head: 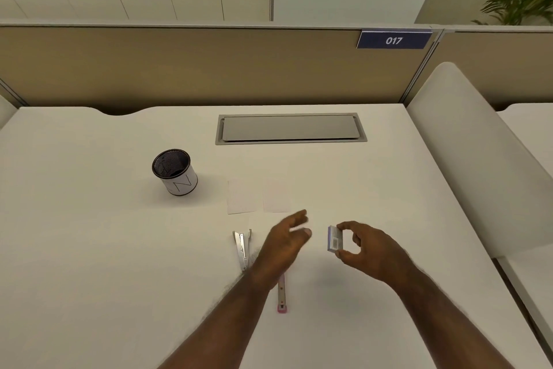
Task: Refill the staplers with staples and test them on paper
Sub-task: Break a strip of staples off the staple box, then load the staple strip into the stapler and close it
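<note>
My right hand (363, 247) pinches a small staple box (334, 239) between thumb and fingers, held above the desk. My left hand (284, 244) hovers just left of the box with its fingers loosely extended and blurred, holding nothing. A white stapler (242, 246) lies swung open on the desk left of my left wrist. A pink stapler (281, 294) lies partly hidden under my left forearm. Two small white paper slips (241, 196) (276, 196) lie side by side beyond the hands.
A black mesh pen cup (174, 171) with a white label stands at the left. A grey cable hatch (290, 128) is set into the white desk (104, 249) at the back. A beige partition carries a blue "017" sign (393, 39).
</note>
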A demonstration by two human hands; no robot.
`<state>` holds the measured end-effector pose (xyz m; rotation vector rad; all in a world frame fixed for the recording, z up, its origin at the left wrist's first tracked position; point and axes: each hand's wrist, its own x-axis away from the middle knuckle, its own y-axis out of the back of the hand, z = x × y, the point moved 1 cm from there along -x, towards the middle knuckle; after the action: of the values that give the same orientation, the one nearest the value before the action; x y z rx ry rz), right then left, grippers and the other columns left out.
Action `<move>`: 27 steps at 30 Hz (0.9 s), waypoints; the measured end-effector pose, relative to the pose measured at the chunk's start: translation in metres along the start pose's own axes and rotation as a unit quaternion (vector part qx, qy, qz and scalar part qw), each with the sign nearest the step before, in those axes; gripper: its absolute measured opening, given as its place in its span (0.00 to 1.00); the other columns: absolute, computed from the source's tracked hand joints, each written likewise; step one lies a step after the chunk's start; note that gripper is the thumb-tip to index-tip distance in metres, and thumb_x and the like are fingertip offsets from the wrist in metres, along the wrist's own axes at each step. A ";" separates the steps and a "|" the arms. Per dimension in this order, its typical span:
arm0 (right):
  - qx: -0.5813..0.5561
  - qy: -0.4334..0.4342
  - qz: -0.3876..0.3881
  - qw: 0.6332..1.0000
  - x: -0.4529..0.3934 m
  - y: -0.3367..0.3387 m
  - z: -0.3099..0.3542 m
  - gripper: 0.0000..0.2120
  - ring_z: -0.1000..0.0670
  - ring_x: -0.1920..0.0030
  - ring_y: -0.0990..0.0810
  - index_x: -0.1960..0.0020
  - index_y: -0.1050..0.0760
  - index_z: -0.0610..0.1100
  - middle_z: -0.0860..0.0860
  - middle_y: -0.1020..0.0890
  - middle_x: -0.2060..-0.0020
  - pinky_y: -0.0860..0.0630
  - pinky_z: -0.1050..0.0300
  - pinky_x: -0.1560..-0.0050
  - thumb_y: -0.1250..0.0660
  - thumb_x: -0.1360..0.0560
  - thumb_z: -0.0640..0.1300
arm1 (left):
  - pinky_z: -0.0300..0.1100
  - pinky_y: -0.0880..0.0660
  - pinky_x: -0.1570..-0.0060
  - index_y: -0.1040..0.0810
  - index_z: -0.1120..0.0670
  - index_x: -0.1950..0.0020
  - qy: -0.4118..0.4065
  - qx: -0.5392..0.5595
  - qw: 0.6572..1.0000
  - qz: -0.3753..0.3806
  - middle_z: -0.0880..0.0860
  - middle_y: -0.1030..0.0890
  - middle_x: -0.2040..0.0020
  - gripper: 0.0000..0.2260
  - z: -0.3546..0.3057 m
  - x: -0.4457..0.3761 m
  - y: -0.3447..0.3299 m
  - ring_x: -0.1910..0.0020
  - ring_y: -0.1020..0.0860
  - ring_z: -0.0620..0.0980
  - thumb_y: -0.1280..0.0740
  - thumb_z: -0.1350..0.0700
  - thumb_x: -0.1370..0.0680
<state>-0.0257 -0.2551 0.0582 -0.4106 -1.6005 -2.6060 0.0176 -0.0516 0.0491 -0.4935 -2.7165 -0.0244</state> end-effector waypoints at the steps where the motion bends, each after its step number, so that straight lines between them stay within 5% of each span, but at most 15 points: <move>1: 0.016 -0.018 -0.002 1.000 -0.004 -0.007 -0.007 0.24 0.62 0.61 0.27 0.37 0.30 0.59 0.61 0.28 0.61 0.32 0.66 0.61 0.31 0.31 0.59 | 0.38 0.29 0.38 0.27 0.48 0.31 -0.026 -0.037 0.997 -0.066 0.48 0.24 0.34 0.19 0.001 0.000 0.003 0.36 0.25 0.46 0.34 0.59 0.21; 4: 0.064 -0.059 -0.014 0.996 -0.014 -0.027 -0.022 0.24 0.54 0.48 0.21 0.34 0.31 0.57 0.57 0.22 0.48 0.27 0.59 0.51 0.34 0.29 0.58 | 0.40 0.34 0.34 0.31 0.51 0.28 -0.090 -0.153 0.968 -0.174 0.49 0.30 0.29 0.21 0.012 0.002 0.014 0.32 0.30 0.46 0.34 0.59 0.21; 7: 0.083 -0.065 -0.040 0.994 -0.025 -0.041 -0.029 0.23 0.50 0.47 0.20 0.34 0.31 0.56 0.54 0.22 0.45 0.26 0.57 0.51 0.35 0.28 0.57 | 0.52 0.48 0.24 0.43 0.52 0.22 -0.070 -0.262 0.951 -0.149 0.50 0.47 0.20 0.29 0.030 0.005 0.020 0.21 0.50 0.53 0.35 0.55 0.20; 11: 0.081 -0.080 -0.014 0.993 -0.032 -0.046 -0.033 0.29 0.48 0.43 0.21 0.28 0.38 0.54 0.51 0.24 0.41 0.25 0.55 0.47 0.35 0.27 0.57 | 0.45 0.59 0.26 0.53 0.53 0.20 -0.043 -0.310 0.942 -0.116 0.51 0.58 0.20 0.34 0.055 0.015 0.020 0.22 0.62 0.52 0.36 0.52 0.20; 13: 0.049 -0.096 -0.019 0.994 -0.032 -0.044 -0.030 0.30 0.46 0.44 0.21 0.28 0.38 0.51 0.49 0.24 0.42 0.25 0.53 0.47 0.33 0.27 0.55 | 0.40 0.60 0.27 0.51 0.54 0.21 -0.046 -0.317 0.941 -0.109 0.52 0.56 0.20 0.33 0.061 0.020 0.017 0.21 0.60 0.50 0.37 0.52 0.20; 17: -0.145 -0.077 -0.074 0.984 -0.034 -0.046 -0.004 0.15 0.50 0.57 0.25 0.39 0.26 0.42 0.50 0.23 0.59 0.31 0.59 0.54 0.37 0.25 0.38 | 0.34 0.52 0.31 0.41 0.56 0.23 -0.050 -0.333 0.931 -0.140 0.53 0.43 0.22 0.27 0.064 0.024 0.012 0.23 0.45 0.51 0.38 0.57 0.20; 20: -0.229 -0.062 0.016 0.971 -0.032 -0.059 0.023 0.14 0.54 0.66 0.27 0.44 0.22 0.39 0.53 0.23 0.63 0.28 0.59 0.61 0.44 0.24 0.32 | 0.34 0.43 0.35 0.34 0.58 0.27 -0.040 -0.327 0.930 -0.160 0.55 0.32 0.29 0.23 0.066 0.023 0.010 0.31 0.33 0.53 0.39 0.62 0.23; 25: -0.398 -0.149 0.127 0.896 -0.030 -0.087 0.058 0.15 0.52 0.75 0.26 0.44 0.26 0.37 0.43 0.20 0.66 0.26 0.61 0.76 0.48 0.23 0.29 | 0.46 0.28 0.43 0.28 0.58 0.35 0.051 -0.321 0.937 -0.130 0.58 0.28 0.39 0.17 0.065 0.013 0.012 0.41 0.26 0.56 0.41 0.63 0.24; 27: -0.418 -0.189 0.141 0.877 -0.030 -0.097 0.067 0.10 0.52 0.78 0.27 0.47 0.25 0.37 0.43 0.20 0.69 0.29 0.62 0.77 0.44 0.23 0.30 | 0.52 0.26 0.51 0.25 0.59 0.49 0.073 -0.295 0.945 -0.118 0.60 0.27 0.48 0.08 0.059 0.010 0.012 0.47 0.24 0.62 0.40 0.63 0.25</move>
<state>-0.0020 -0.1545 -0.0046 -1.1409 -0.2804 -2.9356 -0.0088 -0.0320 -0.0029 -0.2987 -2.5701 -0.9205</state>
